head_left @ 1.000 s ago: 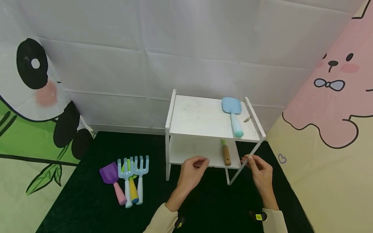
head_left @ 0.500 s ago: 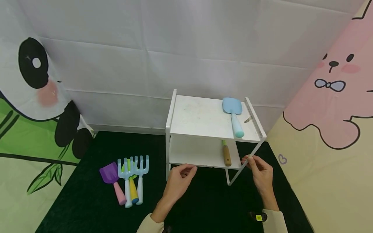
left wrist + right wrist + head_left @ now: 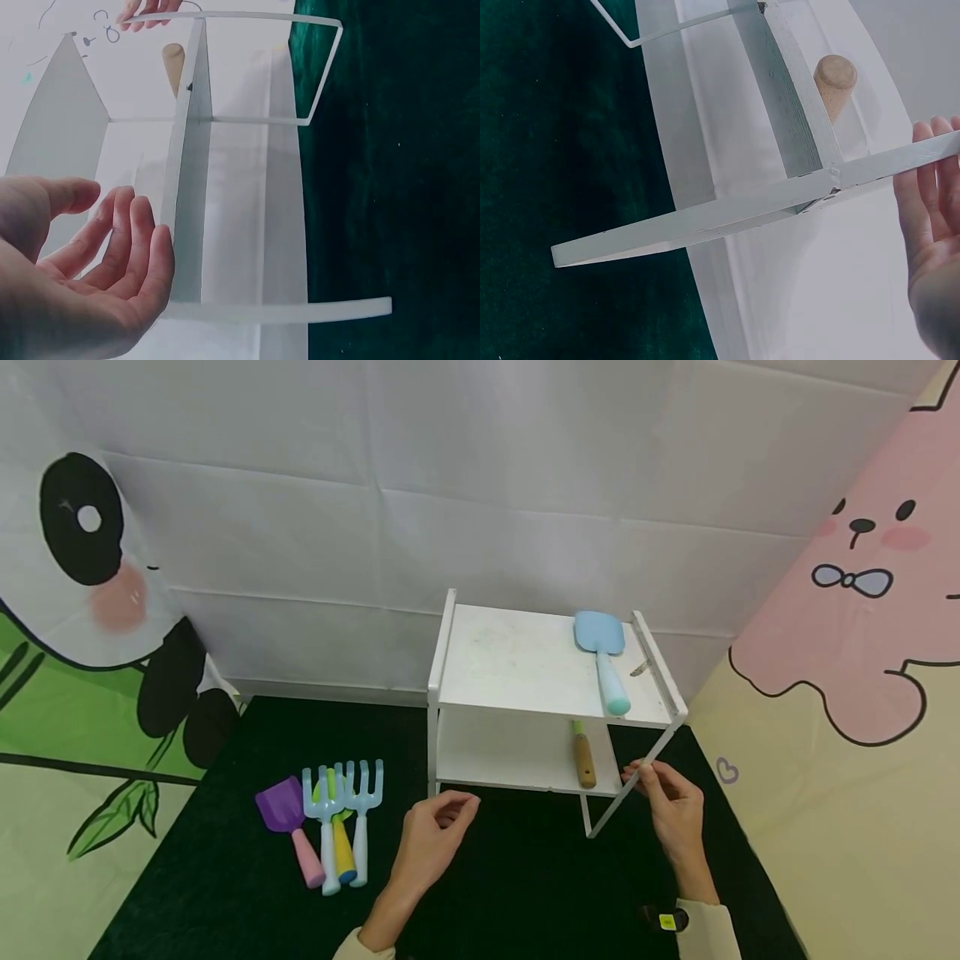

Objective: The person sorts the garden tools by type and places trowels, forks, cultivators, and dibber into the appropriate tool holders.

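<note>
A white two-tier shelf (image 3: pixel 510 668) stands at centre right in the head view. My right hand (image 3: pixel 672 814) grips its slanted front right leg, fingers behind the bar in the right wrist view. My left hand (image 3: pixel 429 852) holds nothing, its fingers loosely curled just in front of the shelf's lower left corner. On the top tier lies a light-blue toy shovel (image 3: pixel 598 635), handle toward me. A tool with a wooden handle (image 3: pixel 584 762) and green neck lies on the lower tier; its far end is hidden under the top board.
Left of the shelf, on the dark green cloth (image 3: pixel 225 877), lie a purple shovel (image 3: pixel 283 806) with a pink handle, two light-blue rakes (image 3: pixel 363 802) and a green tool with a yellow handle (image 3: pixel 343 852), partly covered. White sheeting (image 3: pixel 360 552) hangs behind; printed panels flank both sides.
My left hand has moved left along the front of the lower tier, away from its middle toward the left corner. The right hand has stayed on the leg.
</note>
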